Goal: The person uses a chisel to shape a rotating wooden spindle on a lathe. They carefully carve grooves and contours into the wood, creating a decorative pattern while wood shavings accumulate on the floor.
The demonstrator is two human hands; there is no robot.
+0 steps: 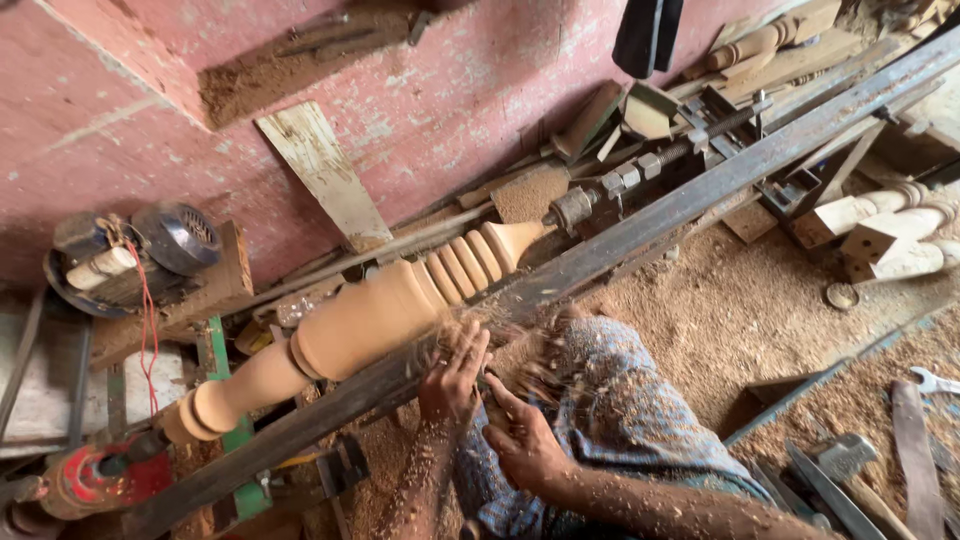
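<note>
Pink-red plastered wall (470, 90) fills the top, sawdust piled on its ledge. Long dark steel lathe rail (640, 225) runs diagonally from lower left to upper right. Turned wooden spindle (360, 325) sits mounted just behind the rail, pale orange, thick bulb in the middle, ribbed rings and a cone tip toward the tailstock centre (572, 208), narrower neck toward the lower left. Sawdust floor (740, 320) covers the right side. Patterned blue cloth (620, 400) lies over the person's lap below the rail. Electric motor (135, 255) with a red wire sits at left on a wood block. Finished turned legs (890, 235) lie far right.

Left hand (452, 375) rests against the rail just below the spindle bulb, fingers pressed together and curled, chips flying around it. Right hand (522, 440) just beside it, fingers curled closed; what either pinches is hidden by chips and blur, cannot tell. Spanner (935, 380) lies at the right edge.
</note>
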